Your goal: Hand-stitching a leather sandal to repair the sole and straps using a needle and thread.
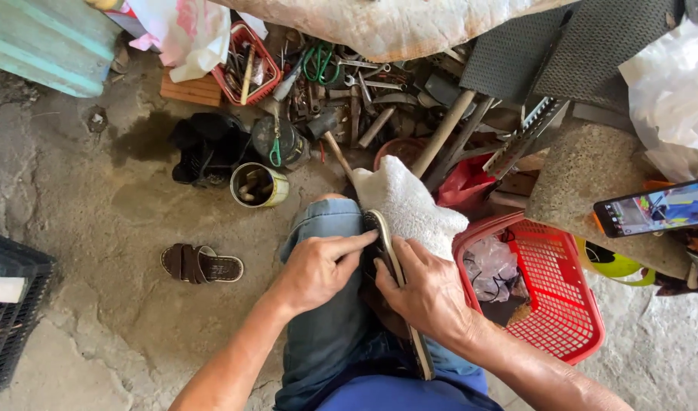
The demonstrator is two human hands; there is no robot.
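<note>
Over the person's lap, on faded blue jeans (322, 228), both hands close on a dark flat sandal with a thin sole (392, 262) that stands on its edge, running from the knee back toward the body. Left hand (315, 270) presses its fingers against the sandal's left face, forefinger stretched out along the upper rim; right hand (429, 293) wraps the other side, thumb on the sole's edge, so the two hands clamp the sandal between them, nearly touching each other. Just beyond the sandal's toe end, a white fluffy towel (410, 205) lies bunched over the right knee, touching the sandal.

Right of the right hand stands a red plastic mesh basket (551, 304) on the cracked concrete floor (105, 228), with a clear plastic bag inside. Left of the legs, well apart from the hands, a matching brown sandal (202, 263) lies flat on the floor. Farther out sit an open metal tin with a yellow-green band (259, 185), a black crumpled bag (208, 148) and a heap of rusty metal tools and wooden handles (364, 99). At the far right a phone with a lit screen (655, 207) rests on a rough concrete block (592, 175). At the left edge is a black plastic crate (10, 320)
</note>
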